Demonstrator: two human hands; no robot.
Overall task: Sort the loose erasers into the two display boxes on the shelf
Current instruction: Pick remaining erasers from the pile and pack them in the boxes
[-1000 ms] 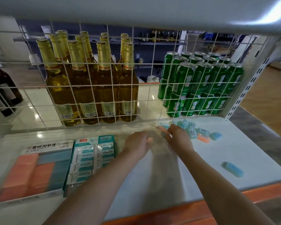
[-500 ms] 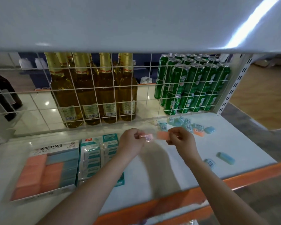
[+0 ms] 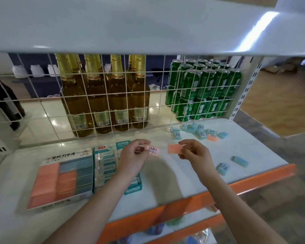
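Note:
My left hand (image 3: 132,155) pinches a pink eraser with a barcode label (image 3: 153,149) above the shelf. My right hand (image 3: 194,153) pinches an orange eraser (image 3: 174,148) just beside it, a small gap between the two. At the left stands a display box of orange and blue erasers (image 3: 60,180). Next to it is a teal display box of wrapped white erasers (image 3: 109,164), partly hidden by my left arm. A pile of loose blue erasers (image 3: 197,132) with one orange eraser (image 3: 212,137) lies at the back right. Two more blue erasers (image 3: 223,168) (image 3: 239,161) lie near the front right.
A white wire grid (image 3: 157,103) closes the back of the shelf; amber bottles (image 3: 104,103) and green cans (image 3: 201,95) stand behind it. Another shelf board (image 3: 148,29) hangs low overhead. The orange front edge (image 3: 253,180) runs along the shelf's rim.
Both hands drew back from the eraser pile at the rear, each now holding an eraser in front of the boxes. The camera view dropped, so the upper shelf fills more of the frame.

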